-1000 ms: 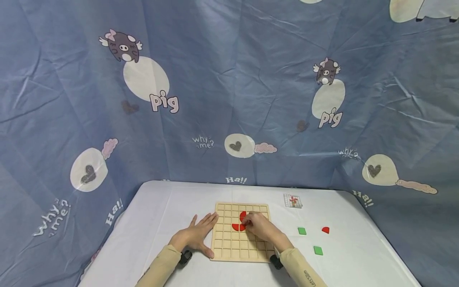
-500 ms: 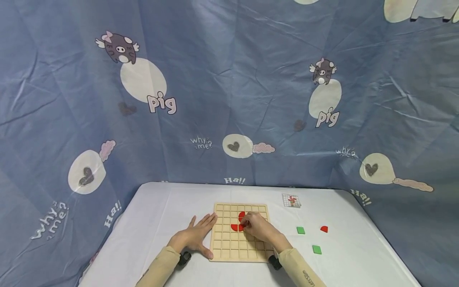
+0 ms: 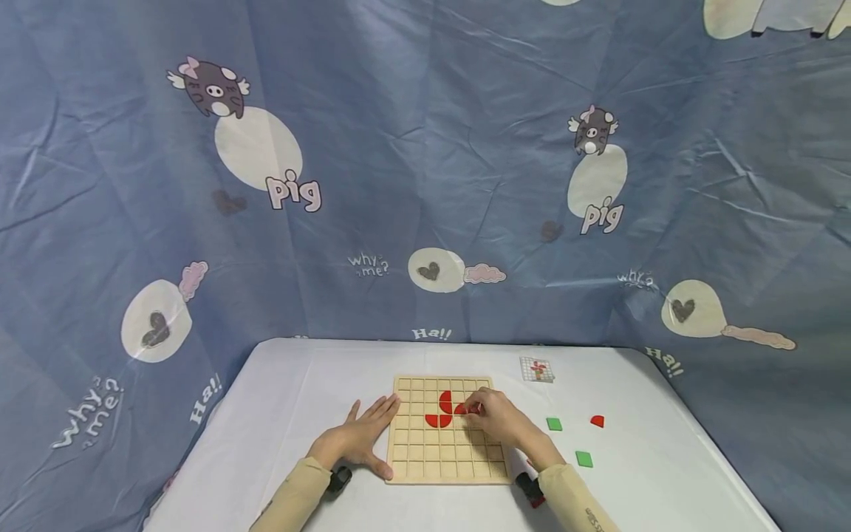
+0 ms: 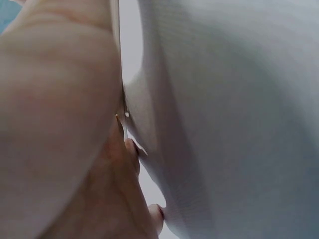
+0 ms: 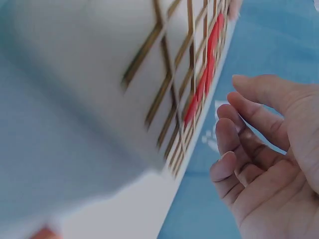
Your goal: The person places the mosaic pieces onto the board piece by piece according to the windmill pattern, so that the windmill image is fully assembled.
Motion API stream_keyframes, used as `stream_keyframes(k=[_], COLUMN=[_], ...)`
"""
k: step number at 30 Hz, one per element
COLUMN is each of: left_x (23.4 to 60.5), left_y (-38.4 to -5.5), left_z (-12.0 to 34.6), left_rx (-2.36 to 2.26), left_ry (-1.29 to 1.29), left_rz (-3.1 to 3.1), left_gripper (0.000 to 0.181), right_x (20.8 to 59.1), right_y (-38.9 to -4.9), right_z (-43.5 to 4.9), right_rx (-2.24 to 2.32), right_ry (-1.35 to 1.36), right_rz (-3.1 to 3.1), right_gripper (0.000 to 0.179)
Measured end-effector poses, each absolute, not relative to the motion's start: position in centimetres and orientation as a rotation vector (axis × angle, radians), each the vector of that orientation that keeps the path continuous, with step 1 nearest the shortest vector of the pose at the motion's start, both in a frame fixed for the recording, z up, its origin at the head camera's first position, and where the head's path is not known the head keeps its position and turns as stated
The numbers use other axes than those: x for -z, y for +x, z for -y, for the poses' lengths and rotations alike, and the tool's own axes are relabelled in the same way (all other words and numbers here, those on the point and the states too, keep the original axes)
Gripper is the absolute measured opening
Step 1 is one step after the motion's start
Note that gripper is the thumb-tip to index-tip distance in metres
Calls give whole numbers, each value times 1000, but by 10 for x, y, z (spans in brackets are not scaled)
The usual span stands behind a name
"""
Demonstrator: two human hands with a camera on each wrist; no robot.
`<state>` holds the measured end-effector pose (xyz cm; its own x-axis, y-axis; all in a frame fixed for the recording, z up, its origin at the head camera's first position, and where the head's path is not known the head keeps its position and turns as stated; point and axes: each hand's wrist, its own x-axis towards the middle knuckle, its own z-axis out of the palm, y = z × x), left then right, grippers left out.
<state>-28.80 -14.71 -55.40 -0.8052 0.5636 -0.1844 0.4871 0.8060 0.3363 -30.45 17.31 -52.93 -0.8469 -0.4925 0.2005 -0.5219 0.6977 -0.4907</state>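
Note:
A square wooden grid board [image 3: 415, 469] lies on the white table. Several red quarter-circle tiles [image 3: 445, 397] sit in its cells around the upper middle, some partly behind my right fingers. My right hand [image 3: 500, 420] is over the board's right part, fingertips close above the red tiles. In the right wrist view the fingers of the right hand [image 5: 271, 149] are loosely bent, with a gap between thumb and forefinger and nothing held. My left hand [image 3: 359, 437] lies with spread fingers along the board's left edge, fingertips and thumb at the rim.
Right of the board lie two green square tiles [image 3: 555, 424] and a loose red quarter-circle tile [image 3: 597, 421]. Behind them is a small card [image 3: 536, 369] with a printed grid and picture. More red shows beside my right wrist [image 3: 538, 501]. A blue printed curtain [image 3: 372, 310] surrounds the table.
My right hand has moved a little right, away from the middle of the board, uncovering more red tiles there. The left hand stays in place. The head view has shifted slightly.

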Motion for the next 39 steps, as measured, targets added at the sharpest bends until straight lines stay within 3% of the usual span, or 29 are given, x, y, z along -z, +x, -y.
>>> stream_keyframes(k=[24, 33, 39], left_x=[550, 556, 556], left_y=[-287, -287, -289], left_z=[148, 148, 147], left_rx=[-443, -458, -459], left_ry=[793, 787, 804], left_rz=[-2709, -2710, -2714], left_gripper=[135, 136, 136], right_x=[525, 536, 543], right_y=[-294, -289, -292], right_z=[-349, -380, -386], right_rx=[-848, -786, -787], right_ry=[172, 45, 11], right_rz=[2902, 2968, 2959], right_gripper=[21, 34, 24])
